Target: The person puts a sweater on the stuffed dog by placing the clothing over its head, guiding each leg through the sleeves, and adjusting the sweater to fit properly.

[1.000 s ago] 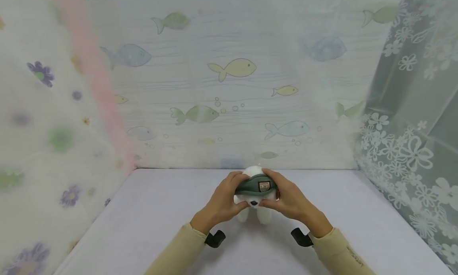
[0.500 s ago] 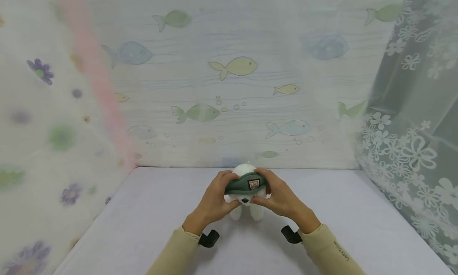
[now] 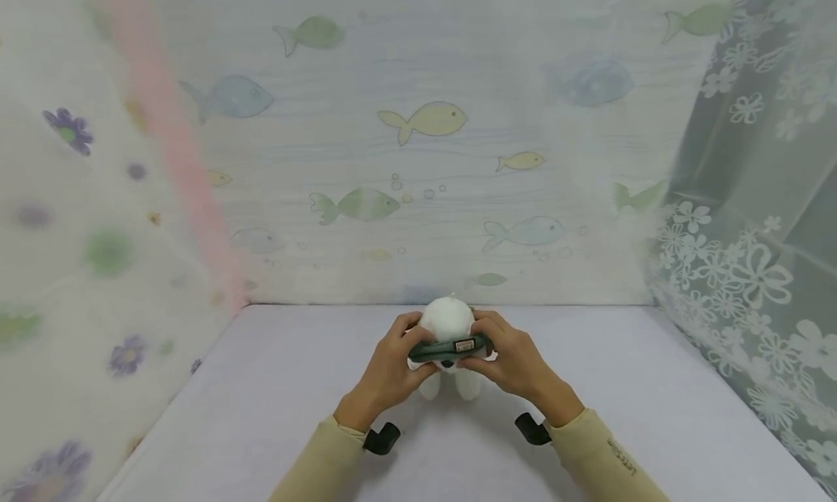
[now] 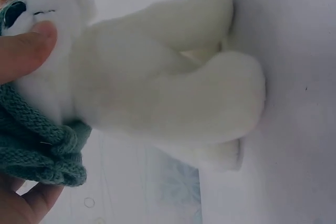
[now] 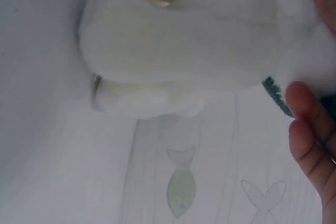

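Note:
A white plush animal toy with a black nose stands upright on the table in the head view. A green knitted band with a small sewn patch stretches across its face just above the nose, leaving the round crown bare. My left hand grips the band at one side, its thumb pressed beside the toy's muzzle. On the other side my right hand grips it the same way. The left wrist view shows the toy's white body and thick folds of green knit over the fingers.
A white-covered table lies under the toy. Behind it hangs a curtain printed with fish. Flowered cloth borders the left side and a lace curtain the right. Black wrist cameras sit on both wrists.
The toy and both hands shifted slightly left in the first half second. Since then, the band has tilted and come lower on the face, showing more of the white crown.

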A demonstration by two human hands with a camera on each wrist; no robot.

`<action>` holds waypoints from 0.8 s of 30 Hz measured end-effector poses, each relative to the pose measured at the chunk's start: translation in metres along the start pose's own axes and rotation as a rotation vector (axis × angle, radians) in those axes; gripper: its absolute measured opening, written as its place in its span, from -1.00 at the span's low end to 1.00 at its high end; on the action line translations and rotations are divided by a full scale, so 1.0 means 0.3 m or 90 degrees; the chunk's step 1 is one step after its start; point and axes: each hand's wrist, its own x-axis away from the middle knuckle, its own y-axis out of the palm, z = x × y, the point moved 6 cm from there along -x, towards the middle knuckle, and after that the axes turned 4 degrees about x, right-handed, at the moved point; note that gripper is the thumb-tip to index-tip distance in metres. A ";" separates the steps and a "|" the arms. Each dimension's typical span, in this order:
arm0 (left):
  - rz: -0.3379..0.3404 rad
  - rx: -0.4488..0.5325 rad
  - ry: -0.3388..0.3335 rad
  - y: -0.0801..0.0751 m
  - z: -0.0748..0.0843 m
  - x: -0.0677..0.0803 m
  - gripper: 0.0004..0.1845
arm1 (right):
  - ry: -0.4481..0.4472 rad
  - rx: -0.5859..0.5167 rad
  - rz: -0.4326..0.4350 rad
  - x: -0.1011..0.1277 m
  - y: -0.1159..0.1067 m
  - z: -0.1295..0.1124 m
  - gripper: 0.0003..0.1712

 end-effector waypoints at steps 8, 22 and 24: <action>0.017 -0.007 -0.030 -0.003 -0.018 -0.008 -0.44 | 0.042 0.038 0.023 0.000 0.005 0.009 -0.18; 0.023 -0.019 -0.031 -0.001 -0.010 0.008 -0.61 | 0.014 0.101 0.089 0.014 0.008 0.001 -0.45; 0.024 -0.020 -0.028 -0.002 -0.008 0.008 -0.59 | 0.002 0.116 0.092 0.010 0.007 -0.006 -0.48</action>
